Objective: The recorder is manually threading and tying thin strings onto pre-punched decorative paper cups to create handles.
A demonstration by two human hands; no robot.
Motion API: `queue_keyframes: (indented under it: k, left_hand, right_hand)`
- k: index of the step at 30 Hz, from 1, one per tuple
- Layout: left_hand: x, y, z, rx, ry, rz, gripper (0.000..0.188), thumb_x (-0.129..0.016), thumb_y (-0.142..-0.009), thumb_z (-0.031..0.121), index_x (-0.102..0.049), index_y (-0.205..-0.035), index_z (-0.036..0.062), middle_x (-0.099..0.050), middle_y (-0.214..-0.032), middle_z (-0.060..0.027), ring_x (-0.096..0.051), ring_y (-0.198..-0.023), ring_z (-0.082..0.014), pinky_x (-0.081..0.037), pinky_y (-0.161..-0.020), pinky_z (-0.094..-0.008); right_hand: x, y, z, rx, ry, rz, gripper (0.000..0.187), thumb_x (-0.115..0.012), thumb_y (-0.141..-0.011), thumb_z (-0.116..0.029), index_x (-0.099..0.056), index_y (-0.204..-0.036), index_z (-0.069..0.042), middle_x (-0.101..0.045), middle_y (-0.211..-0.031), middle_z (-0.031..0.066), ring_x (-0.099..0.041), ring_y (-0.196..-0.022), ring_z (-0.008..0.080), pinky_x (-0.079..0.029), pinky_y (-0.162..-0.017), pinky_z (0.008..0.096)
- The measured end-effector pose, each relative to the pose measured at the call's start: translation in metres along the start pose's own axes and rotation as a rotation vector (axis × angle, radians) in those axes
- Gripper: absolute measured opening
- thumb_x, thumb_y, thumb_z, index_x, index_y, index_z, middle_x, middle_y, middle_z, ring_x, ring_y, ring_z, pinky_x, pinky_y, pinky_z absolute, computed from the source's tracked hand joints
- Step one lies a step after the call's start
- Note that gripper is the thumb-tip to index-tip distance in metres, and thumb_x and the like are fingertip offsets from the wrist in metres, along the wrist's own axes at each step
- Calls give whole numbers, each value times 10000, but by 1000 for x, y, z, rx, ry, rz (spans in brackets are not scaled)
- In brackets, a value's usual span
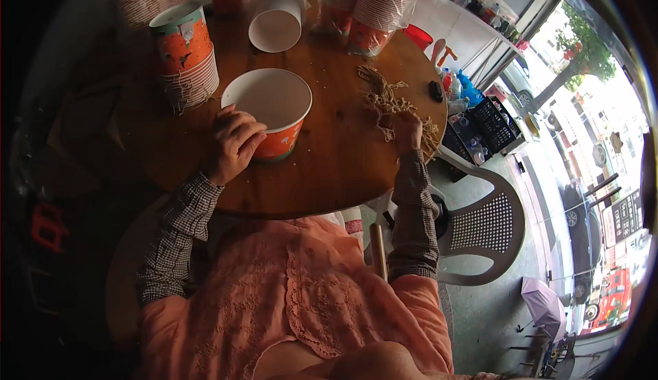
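Observation:
A large paper tub (279, 145), orange outside and white within, stands upright on the round wooden table in front of me. My left hand (236, 138) has its bent fingers on the tub's near left rim. Farther right, my right hand (408, 132) is down in a loose heap of tan strings (386, 101), its fingertips partly hidden and closed among the strands. To the left of the tub rises a stack of nested paper tubs (186, 57), with strings hanging around its lower part.
Another white tub (275, 31) lies tipped toward me at the back. Plastic-wrapped tub stacks (387, 3) stand along the table's far side. A small black object (436, 91) sits near the right edge. A plastic chair (483, 222) and black crates (488, 129) are to the right.

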State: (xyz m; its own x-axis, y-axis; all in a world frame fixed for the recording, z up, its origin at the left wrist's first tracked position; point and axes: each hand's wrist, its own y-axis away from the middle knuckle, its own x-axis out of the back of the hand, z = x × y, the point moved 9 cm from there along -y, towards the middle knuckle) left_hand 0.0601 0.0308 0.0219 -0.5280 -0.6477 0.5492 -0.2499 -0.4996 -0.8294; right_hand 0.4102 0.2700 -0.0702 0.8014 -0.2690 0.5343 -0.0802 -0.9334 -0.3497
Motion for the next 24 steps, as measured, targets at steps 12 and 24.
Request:
queue_keyframes:
  k: [12,24]
  left_hand:
    - [-9,-2,85,95,398,16,183,-636,-845,59,-630,-1027,41,-625,-975,-114,-614,-934,-276,-468,-858,-346]
    - [-35,72,77,787,1136,-59,224,-506,-977,129,-606,-1080,-43,-645,-931,-41,-594,-849,-95,-491,-794,-243]
  right_hand:
    - [58,104,-197,191,-654,-358,162,-547,-919,-154,-598,-941,-1,-499,-614,-16,-422,-485,32,-290,-433,181]
    - [-44,219,-207,-3,-1193,-669,56,-481,-982,-118,-447,-1017,-90,-674,-926,139,-539,-535,86,-413,-459,191]
